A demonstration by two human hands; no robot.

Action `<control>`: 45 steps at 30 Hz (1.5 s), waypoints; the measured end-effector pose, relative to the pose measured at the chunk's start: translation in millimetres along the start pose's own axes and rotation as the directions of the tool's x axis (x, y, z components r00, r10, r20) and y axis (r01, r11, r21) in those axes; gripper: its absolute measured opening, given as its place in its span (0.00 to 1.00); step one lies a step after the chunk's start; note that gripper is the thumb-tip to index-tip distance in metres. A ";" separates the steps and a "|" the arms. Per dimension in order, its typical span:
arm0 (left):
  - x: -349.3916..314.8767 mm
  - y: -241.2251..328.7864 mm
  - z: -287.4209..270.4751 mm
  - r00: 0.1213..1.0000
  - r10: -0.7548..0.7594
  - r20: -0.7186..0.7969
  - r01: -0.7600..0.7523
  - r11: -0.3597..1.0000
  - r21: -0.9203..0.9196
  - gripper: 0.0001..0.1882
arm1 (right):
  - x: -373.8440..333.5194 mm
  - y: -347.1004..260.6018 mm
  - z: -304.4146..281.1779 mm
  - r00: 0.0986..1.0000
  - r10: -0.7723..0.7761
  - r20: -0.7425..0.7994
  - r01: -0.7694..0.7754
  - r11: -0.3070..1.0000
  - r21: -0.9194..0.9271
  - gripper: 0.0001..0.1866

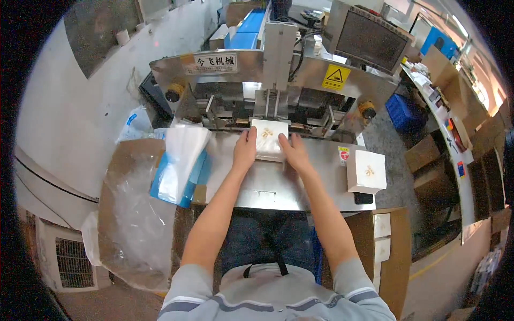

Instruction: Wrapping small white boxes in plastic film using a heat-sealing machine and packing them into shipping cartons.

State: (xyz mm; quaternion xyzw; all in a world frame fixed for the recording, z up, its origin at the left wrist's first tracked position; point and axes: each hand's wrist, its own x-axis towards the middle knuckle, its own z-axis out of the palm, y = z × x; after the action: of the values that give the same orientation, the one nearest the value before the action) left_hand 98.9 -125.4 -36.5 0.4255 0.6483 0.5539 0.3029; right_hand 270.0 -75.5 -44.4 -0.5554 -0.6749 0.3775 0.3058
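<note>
A square white stack, apparently of paper napkins [270, 142], with a small gold print on top, lies at the middle of the steel machine table [251, 187]. Its near end shines like clear plastic film. My left hand [245, 150] is closed against the left side of the stack, and my right hand [294, 151] presses its right side. The far end of the stack reaches up to the machine's central slot, below an upright metal column [278, 59]. Another white stack with the same gold print [367, 171] sits at the table's right end.
Clear plastic bags [184, 144] lie on a blue pad [198, 179] at the left. Beside them is a carton lined with plastic film [134, 198]. An open carton [396, 257] holding white stacks stands below right. A monitor [369, 37] and blue conveyor [250, 29] are behind.
</note>
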 end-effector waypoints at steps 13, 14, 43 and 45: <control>-95.5 9.2 -21.1 0.999 0.050 -0.006 -0.048 0.925 -0.376 0.42 | -81.7 12.5 -24.6 0.952 -0.281 0.120 0.151 0.774 0.615 0.53; -101.0 5.6 -22.0 0.990 0.128 0.055 -0.102 0.933 -0.345 0.45 | -88.0 16.6 -27.4 0.935 -0.343 0.088 0.241 0.800 0.549 0.56; -145.6 75.0 -29.8 0.732 0.605 0.314 -0.681 0.637 0.360 0.09 | -135.7 26.8 -42.1 0.914 -0.403 0.045 0.360 0.857 0.369 0.51; -149.2 74.4 -30.7 0.730 0.604 0.319 -0.683 0.636 0.359 0.08 | -139.0 23.4 -42.9 0.917 -0.397 0.045 0.352 0.856 0.378 0.51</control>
State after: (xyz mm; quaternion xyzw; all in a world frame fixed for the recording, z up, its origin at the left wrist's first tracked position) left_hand 156.2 -270.1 30.6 0.7322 0.5352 0.4201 0.0306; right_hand 345.1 -202.2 -40.8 -0.3233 -0.7062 0.4615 0.4287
